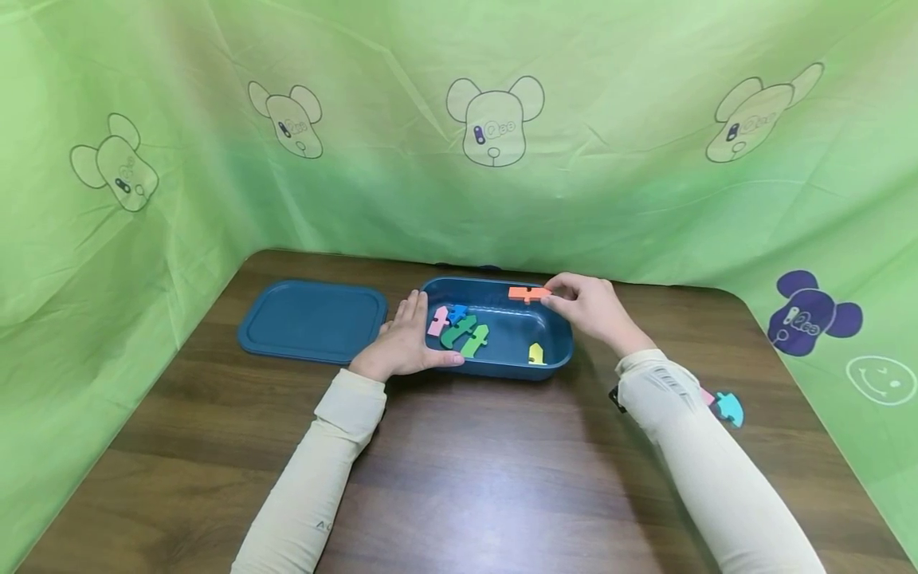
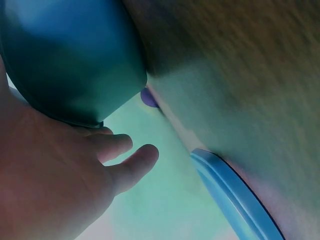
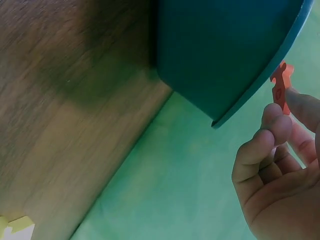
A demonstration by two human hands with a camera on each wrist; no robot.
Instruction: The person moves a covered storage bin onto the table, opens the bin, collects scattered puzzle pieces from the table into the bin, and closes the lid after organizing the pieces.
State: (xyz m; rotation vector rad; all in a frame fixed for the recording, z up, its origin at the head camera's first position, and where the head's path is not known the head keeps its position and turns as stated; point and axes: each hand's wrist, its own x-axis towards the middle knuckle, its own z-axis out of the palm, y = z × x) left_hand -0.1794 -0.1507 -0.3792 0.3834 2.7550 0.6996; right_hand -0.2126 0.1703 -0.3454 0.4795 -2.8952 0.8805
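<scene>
A dark blue rectangular box stands on the table with its top uncovered. My right hand pinches an orange arrow-shaped puzzle piece between thumb and fingers, over the box's back right part; the right wrist view shows this orange piece by the rim. My left hand lies across the box's left end, fingers straight and thumb along the front rim. Inside, a pink piece, a blue piece, a dark green piece and a light green piece cluster at left. A yellow piece lies at right.
Left of the box lies its flat blue lid. On the table's right side are a turquoise piece and a pink piece partly hidden by my right sleeve. A green printed cloth hangs behind and beside the wooden table.
</scene>
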